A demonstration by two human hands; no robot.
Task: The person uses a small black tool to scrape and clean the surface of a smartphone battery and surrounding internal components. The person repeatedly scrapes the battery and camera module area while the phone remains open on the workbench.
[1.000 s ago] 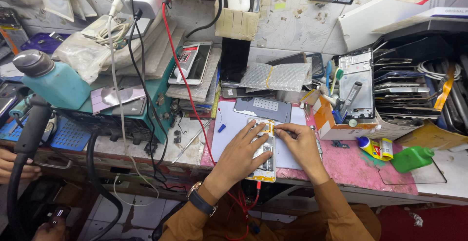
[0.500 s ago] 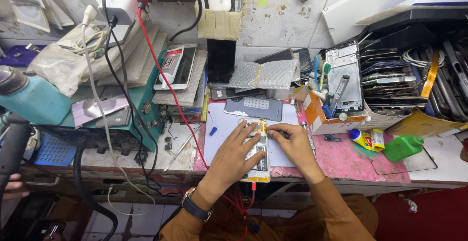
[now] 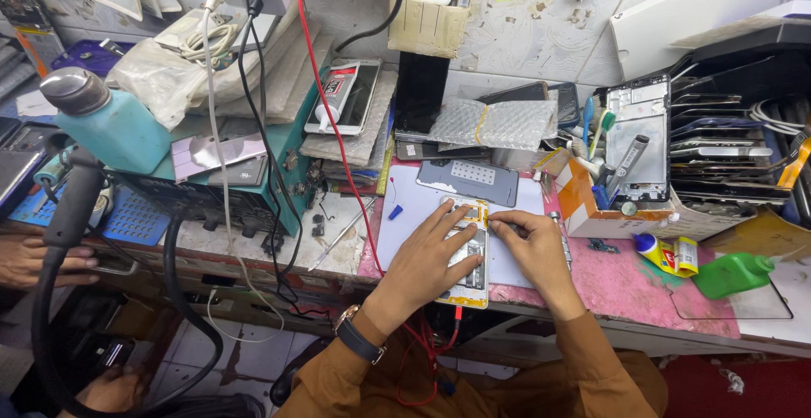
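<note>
Cluttered repair worktop [image 3: 642, 287] fills the frame; at lower centre the opened phone [image 3: 470, 257] lies on a grey mat [image 3: 405, 215]; since a moment ago the left hand [image 3: 427, 257] stays pressed flat on it, holding nothing; the right hand [image 3: 532, 245] has crept to its upper edge, fingertips pinched narrow, on what I cannot tell.

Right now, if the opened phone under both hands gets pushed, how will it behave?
The opened phone is flat and thin on a smooth mat, so it would probably slide, not tip. Its exposed insides look fragile. The left hand pins it.
</note>
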